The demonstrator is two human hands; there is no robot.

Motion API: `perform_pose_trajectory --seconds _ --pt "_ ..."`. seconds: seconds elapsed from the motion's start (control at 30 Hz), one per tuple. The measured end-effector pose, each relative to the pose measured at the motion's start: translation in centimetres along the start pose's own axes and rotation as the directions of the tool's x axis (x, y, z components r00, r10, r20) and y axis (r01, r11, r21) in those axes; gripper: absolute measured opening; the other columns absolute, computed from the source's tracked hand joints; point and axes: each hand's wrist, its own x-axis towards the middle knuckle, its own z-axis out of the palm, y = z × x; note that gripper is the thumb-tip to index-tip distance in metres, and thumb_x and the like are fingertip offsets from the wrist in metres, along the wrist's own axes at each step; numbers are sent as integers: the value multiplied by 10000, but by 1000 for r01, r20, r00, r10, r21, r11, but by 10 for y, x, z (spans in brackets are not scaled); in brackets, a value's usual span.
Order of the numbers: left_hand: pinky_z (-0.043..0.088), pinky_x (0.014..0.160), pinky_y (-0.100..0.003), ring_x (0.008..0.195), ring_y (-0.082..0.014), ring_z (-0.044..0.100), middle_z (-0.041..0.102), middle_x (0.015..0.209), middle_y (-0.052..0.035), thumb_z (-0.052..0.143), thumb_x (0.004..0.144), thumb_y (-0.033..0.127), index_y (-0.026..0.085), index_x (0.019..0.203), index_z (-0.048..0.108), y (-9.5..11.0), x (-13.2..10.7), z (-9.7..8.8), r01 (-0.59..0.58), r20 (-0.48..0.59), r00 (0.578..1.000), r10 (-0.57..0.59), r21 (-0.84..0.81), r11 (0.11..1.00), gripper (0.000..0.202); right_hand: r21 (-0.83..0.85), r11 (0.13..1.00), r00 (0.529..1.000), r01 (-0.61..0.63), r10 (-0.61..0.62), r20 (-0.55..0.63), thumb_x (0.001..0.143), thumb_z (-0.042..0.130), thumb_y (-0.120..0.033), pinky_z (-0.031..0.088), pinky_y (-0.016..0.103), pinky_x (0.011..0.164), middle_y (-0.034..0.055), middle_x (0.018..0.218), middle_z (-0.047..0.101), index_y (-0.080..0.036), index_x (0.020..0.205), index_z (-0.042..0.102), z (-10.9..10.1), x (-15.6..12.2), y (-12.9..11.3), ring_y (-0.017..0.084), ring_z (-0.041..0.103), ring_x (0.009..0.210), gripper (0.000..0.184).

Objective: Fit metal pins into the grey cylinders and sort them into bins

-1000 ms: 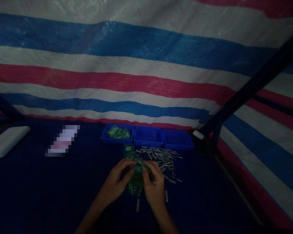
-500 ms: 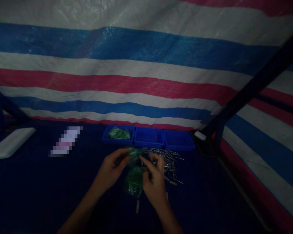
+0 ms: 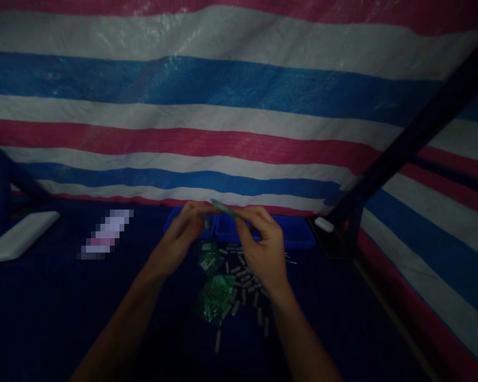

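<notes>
Between my two hands, raised in front of the blue bins, is a small green plastic bag (image 3: 223, 208), seen nearly edge-on. The fingertips of my left hand (image 3: 183, 228) pinch its left side. My right hand (image 3: 265, 241) grips its right end between thumb and fingers. Below lie a larger clump of green plastic bags (image 3: 217, 298) and a smaller green bag (image 3: 209, 260) with something pale in it. Many short grey cylindrical pieces (image 3: 245, 278) are scattered beside them, partly hidden by my right hand and forearm.
Three blue bins stand in a row at the back; the right bin (image 3: 295, 231) shows best. A white slab-like object (image 3: 19, 236) and a blurred-out card (image 3: 107, 233) lie left. A small white object (image 3: 324, 225) rests far right. Striped sheeting (image 3: 239, 143) closes off the back.
Both hands have risen and moved away from me, carrying the small green bag up from over the pile. The grey pieces and the lower bags now show more fully.
</notes>
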Motion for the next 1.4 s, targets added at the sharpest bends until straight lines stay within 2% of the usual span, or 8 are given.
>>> perform_pose_trajectory --seconds 0.17,0.3,0.43,0.63,0.8,0.97,1.2,1.4 --pt "420 534 -216 626 -121 528 577 705 -6 444 808 468 166 908 602 17 22 11 83 -1 996 -84 -119 989 355 -277 940 980 198 -188 62 735 445 -26 431 427 826 22 1097 514 -330 985 642 -14 2 -1 202 470 1053 440" --pt "404 563 -212 626 -109 516 596 723 -5 521 771 369 166 841 625 12 33 4 -46 -228 970 85 171 984 238 -276 949 988 153 -141 63 745 442 -40 408 444 878 29 1139 466 -310 1017 625 -28 7 -2 207 437 1105 424" --pt "391 584 -222 596 -102 504 596 686 -3 520 769 342 146 848 640 -16 43 -18 21 -352 926 138 411 911 244 -233 968 995 94 -95 6 777 450 -91 428 411 847 30 1088 490 -279 979 635 -44 15 -8 190 476 1044 332" --pt "412 572 -237 614 -149 575 651 724 -30 487 750 320 142 918 630 -58 52 -21 238 -155 971 -181 558 795 283 -190 980 993 67 -85 -85 787 472 -156 442 377 814 31 1041 513 -258 937 637 -62 25 -5 183 489 1017 245" --pt "432 666 -267 783 -206 623 678 873 -64 475 733 233 186 1068 570 -89 58 13 130 39 964 -264 795 592 351 -188 980 995 64 -78 -67 795 465 -156 448 341 765 29 993 540 -245 925 632 -68 25 -7 168 505 979 229" --pt "445 668 -332 781 -270 627 661 847 -147 439 743 158 116 988 583 -104 60 36 -10 192 917 -351 887 461 288 -216 971 992 104 -118 -53 802 455 -153 443 330 745 21 978 554 -253 939 624 -73 25 -12 160 511 957 239" --pt "465 775 -332 868 -210 576 567 985 -112 436 826 309 132 1055 542 -91 11 33 2 -57 997 46 646 763 308 -214 966 987 145 -156 -38 806 473 -179 436 310 726 16 944 575 -244 940 625 -79 22 -20 149 526 914 212" --pt "442 863 -356 969 -213 545 584 1065 -64 562 754 377 223 1075 575 -114 -36 21 -243 405 914 36 474 846 357 -138 990 999 41 -46 -29 806 471 -237 435 278 670 28 889 627 -198 922 627 -68 28 16 140 565 811 199"
